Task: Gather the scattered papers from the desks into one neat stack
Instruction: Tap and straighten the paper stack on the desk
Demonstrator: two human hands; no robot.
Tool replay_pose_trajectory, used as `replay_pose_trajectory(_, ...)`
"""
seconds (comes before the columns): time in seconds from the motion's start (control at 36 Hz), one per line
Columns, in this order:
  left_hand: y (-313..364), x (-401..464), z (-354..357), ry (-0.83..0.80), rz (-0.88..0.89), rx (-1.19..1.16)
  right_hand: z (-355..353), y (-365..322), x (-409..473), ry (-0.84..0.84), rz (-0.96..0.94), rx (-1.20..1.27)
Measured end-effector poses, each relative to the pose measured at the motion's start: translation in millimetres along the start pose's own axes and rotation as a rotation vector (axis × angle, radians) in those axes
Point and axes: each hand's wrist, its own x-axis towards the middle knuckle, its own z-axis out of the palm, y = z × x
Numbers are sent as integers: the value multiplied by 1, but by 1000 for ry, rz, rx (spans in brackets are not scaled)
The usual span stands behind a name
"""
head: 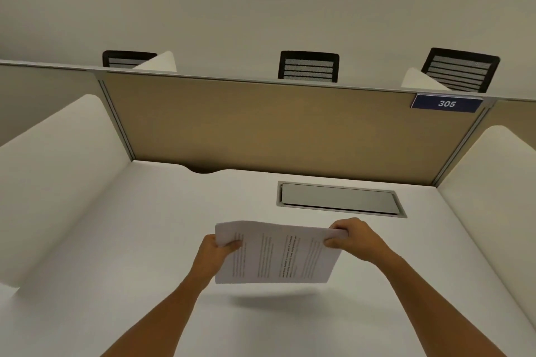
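A bundle of white printed papers (278,255) hangs in the air above the white desk (145,240), its shadow on the desktop below. My left hand (216,252) grips the bundle's left edge, thumb on top. My right hand (352,236) pinches its upper right corner. The sheets lie roughly level, with lines of text running sideways to me.
A grey cable flap (339,198) is set into the desk behind the papers. A tan divider panel (261,124) with a blue "305" tag (446,103) closes the back, and white side screens (58,168) flank the desk. Black mesh chair backs (309,66) show beyond.
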Motion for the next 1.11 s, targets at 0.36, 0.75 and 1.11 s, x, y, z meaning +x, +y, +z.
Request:
replay_pose_trajectory(0.36,-23,-9,-2,-7,-39,-2,79,37,-26,24,115,762)
replay_pose_trajectory(0.75,-47,-6,-6,-13,-105,-61,107,44,-33,110,176,817)
replay_pose_trajectory(1.11,-56,4,-4,-13,-93,-90,117,43,-32,109,212,784)
